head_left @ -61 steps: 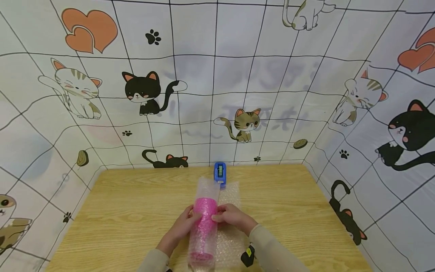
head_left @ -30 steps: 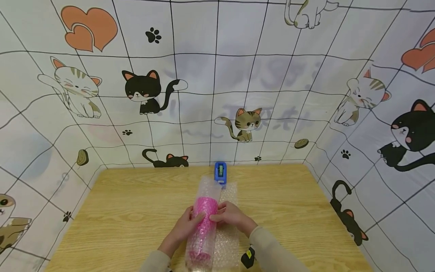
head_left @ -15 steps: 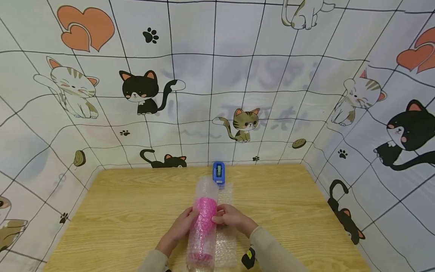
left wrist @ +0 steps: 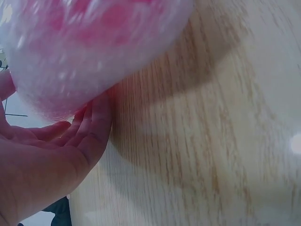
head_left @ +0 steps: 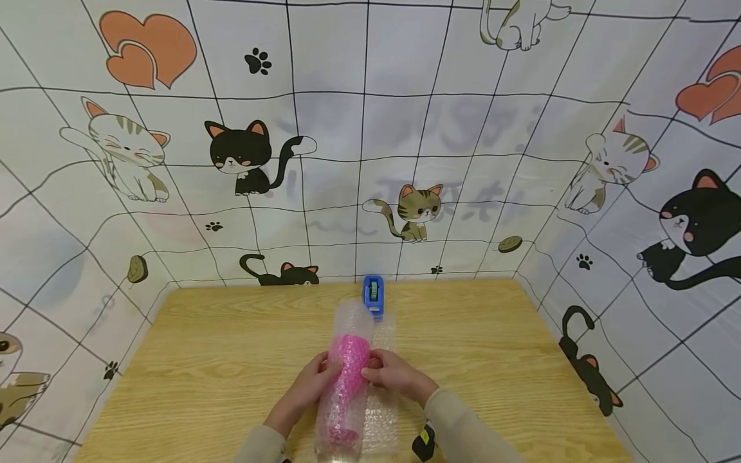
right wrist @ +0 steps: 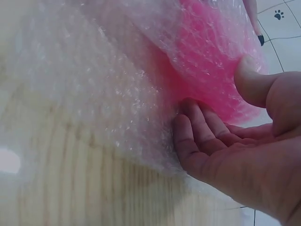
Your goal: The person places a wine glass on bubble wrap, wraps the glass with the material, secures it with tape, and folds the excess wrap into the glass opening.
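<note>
While bubble wrap (head_left: 379, 415) blurs the pink cylinder (head_left: 351, 370), left hand (head_left: 311, 384) and right hand (head_left: 398, 373) curl round it, underside hidden.

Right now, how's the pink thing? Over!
Left hand, right hand holding wrapped pink cylinder. More bubble wrap to its right. Blue tape dispenser near far end.
</note>
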### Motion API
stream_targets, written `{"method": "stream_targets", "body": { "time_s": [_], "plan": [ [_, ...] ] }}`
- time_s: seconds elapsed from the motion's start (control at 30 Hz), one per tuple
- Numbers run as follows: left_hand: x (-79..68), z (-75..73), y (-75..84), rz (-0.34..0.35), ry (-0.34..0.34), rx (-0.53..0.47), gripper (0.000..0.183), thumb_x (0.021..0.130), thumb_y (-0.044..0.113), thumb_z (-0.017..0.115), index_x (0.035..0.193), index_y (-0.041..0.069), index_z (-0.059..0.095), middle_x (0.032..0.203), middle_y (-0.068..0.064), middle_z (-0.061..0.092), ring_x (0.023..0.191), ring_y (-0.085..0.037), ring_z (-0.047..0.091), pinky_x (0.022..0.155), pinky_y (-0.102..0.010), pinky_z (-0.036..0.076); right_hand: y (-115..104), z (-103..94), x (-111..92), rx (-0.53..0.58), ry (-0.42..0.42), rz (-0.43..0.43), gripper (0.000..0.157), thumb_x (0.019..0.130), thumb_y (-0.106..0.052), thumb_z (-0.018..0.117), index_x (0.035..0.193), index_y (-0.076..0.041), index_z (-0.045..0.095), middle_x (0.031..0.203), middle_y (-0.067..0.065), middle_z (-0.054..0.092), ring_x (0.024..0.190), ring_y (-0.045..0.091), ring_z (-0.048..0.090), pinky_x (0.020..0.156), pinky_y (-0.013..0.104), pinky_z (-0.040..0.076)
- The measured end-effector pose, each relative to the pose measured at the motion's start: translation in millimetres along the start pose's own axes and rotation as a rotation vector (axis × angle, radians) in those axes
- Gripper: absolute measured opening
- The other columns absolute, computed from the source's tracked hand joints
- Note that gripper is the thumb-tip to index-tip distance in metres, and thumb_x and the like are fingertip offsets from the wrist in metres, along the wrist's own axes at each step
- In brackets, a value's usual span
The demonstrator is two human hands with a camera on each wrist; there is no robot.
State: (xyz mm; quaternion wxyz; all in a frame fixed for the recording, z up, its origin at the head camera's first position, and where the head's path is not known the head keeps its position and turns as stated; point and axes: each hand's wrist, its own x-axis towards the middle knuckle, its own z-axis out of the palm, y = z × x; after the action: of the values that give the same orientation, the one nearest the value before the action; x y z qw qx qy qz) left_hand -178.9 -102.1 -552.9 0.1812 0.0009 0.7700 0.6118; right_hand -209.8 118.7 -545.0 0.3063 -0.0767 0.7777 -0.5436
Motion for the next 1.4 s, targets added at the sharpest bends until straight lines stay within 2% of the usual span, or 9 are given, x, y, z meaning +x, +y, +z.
{"method": "stream_targets", "body": {
  "time_s": [0.17, 0.37, 0.63, 0.77, 0.93, 1.23, 1.4],
  "plan": [
    [-1.3, 0.6, 1.3, 0.018, 0.027, 0.051, 0.076, 0.097, 0.046, 0.053, 0.145, -0.008, 0.031, 0.135, -0.03, 0.051, 0.116, -0.038, 0.059, 0.093, -0.049, 0.053, 5, 3.7, -2, 0.027, 0.018, -0.006, 0.058, 0.096, -0.03, 0.062, 0.139, 0.002, 0.039, 0.126, 0.015, 0.056, 0.111, 0.023, 0.058, 0.097, 0.047, 0.051],
    [-3.6, 4.6, 4.2, 0.04, 0.061, 0.09, 0.072, 0.096, 0.043, 0.055, 0.143, -0.008, 0.035, 0.134, -0.031, 0.053, 0.116, -0.04, 0.059, 0.092, -0.049, 0.053, 9, 4.6, -4, 0.05, 0.014, -0.047, 0.049, 0.098, -0.024, 0.058, 0.136, 0.002, 0.04, 0.125, 0.017, 0.056, 0.112, 0.025, 0.058, 0.099, 0.046, 0.05],
    [-4.1, 10.5, 4.2, 0.051, 0.076, 0.116, 0.076, 0.097, 0.045, 0.053, 0.145, -0.01, 0.031, 0.136, -0.032, 0.05, 0.118, -0.042, 0.057, 0.094, -0.051, 0.052, 10, 2.2, -3, 0.129, -0.049, -0.078, 0.059, 0.101, -0.026, 0.053, 0.147, 0.004, 0.032, 0.143, 0.021, 0.049, 0.13, 0.033, 0.051, 0.106, 0.047, 0.045],
    [-1.3, 12.2, 1.5, 0.06, 0.081, 0.131, 0.077, 0.097, 0.046, 0.053, 0.144, -0.01, 0.031, 0.136, -0.032, 0.05, 0.118, -0.041, 0.057, 0.095, -0.052, 0.051, 12, 0.8, 1, 0.183, -0.065, -0.075, 0.063, 0.101, -0.034, 0.052, 0.146, 0.006, 0.034, 0.141, 0.022, 0.051, 0.125, 0.032, 0.056, 0.105, 0.047, 0.046],
    [1.0, 13.6, 0.6, 0.076, 0.082, 0.133, 0.077, 0.097, 0.045, 0.055, 0.144, -0.011, 0.032, 0.136, -0.032, 0.05, 0.119, -0.04, 0.057, 0.096, -0.052, 0.05, 10, 1.1, 3, 0.155, -0.025, -0.042, 0.064, 0.098, -0.038, 0.057, 0.144, 0.003, 0.041, 0.137, 0.016, 0.056, 0.121, 0.026, 0.059, 0.101, 0.043, 0.05],
    [-1.0, 11.5, 1.8, 0.03, 0.05, 0.102, 0.079, 0.098, 0.049, 0.049, 0.147, -0.009, 0.028, 0.142, -0.033, 0.044, 0.127, -0.046, 0.049, 0.103, -0.057, 0.044, 4, 0.5, 1, 0.155, -0.019, -0.002, 0.053, 0.099, -0.027, 0.056, 0.14, 0.004, 0.045, 0.127, 0.014, 0.063, 0.113, 0.025, 0.063, 0.099, 0.046, 0.051],
    [-1.7, 7.0, 2.2, 0.03, 0.019, 0.02, 0.071, 0.102, 0.042, 0.043, 0.147, -0.01, 0.026, 0.144, -0.033, 0.041, 0.129, -0.046, 0.046, 0.105, -0.057, 0.042, 4, 0.8, 0, 0.108, 0.044, 0.017, 0.055, 0.096, -0.027, 0.062, 0.136, 0.003, 0.042, 0.121, 0.015, 0.061, 0.1, 0.02, 0.064, 0.09, 0.042, 0.056]
  ]
}}
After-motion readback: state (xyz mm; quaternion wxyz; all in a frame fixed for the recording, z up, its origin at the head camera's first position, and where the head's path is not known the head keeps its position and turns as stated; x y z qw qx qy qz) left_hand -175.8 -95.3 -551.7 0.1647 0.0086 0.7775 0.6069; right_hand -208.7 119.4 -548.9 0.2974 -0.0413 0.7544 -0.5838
